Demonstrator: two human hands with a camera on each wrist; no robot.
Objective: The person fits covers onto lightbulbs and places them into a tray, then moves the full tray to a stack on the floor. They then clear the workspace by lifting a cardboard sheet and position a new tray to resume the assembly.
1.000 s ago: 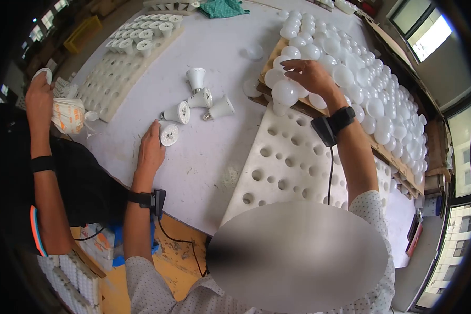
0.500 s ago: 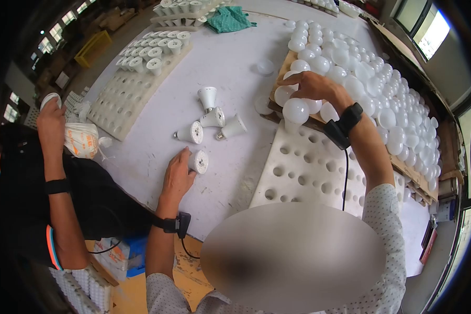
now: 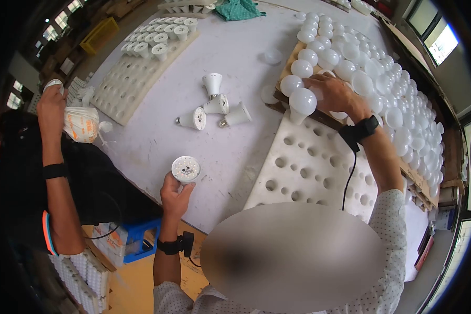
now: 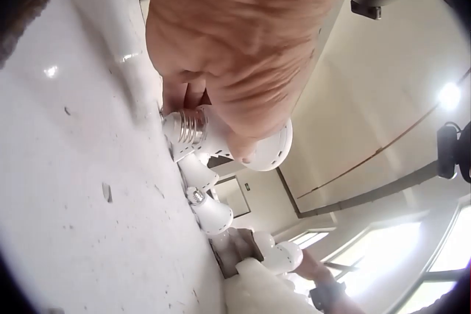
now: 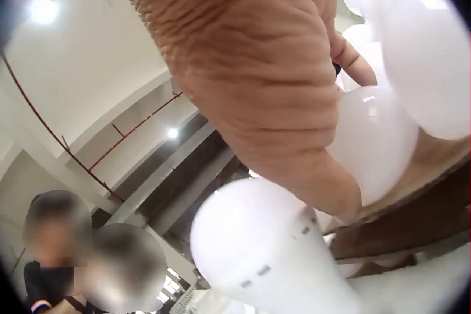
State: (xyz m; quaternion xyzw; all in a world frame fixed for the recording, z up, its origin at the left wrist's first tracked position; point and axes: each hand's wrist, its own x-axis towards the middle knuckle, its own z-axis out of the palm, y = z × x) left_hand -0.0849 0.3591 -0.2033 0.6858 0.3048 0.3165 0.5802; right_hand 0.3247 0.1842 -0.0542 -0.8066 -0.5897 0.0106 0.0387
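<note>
Head view: near the front edge of the bench (image 3: 233,162), 1 bulb base (image 3: 186,169) is held raised by the left hand (image 3: 175,198), fingers and thumb closed on it. Bare surface is left between it and the foam tray (image 3: 293,178). The hands are kept well apart; by the right hand (image 3: 336,95), at the brown board's (image 3: 294,58) near end, 1 dome (image 5: 375,141) is pinched between thumb and fingers.

The pale bench top is flecked with dark marks, bordered by windows (image 3: 435,39) at the right; a yellow crate (image 3: 100,35) is seen at the far left.

Counted: 4 loose bases (image 3: 236,115) are laid mid-bench, 1 domed bulb (image 3: 302,102) is stood at the tray's far corner, and 1 white piece (image 3: 53,82) is held by another person. The crowded domes cannot be counted reliably.
</note>
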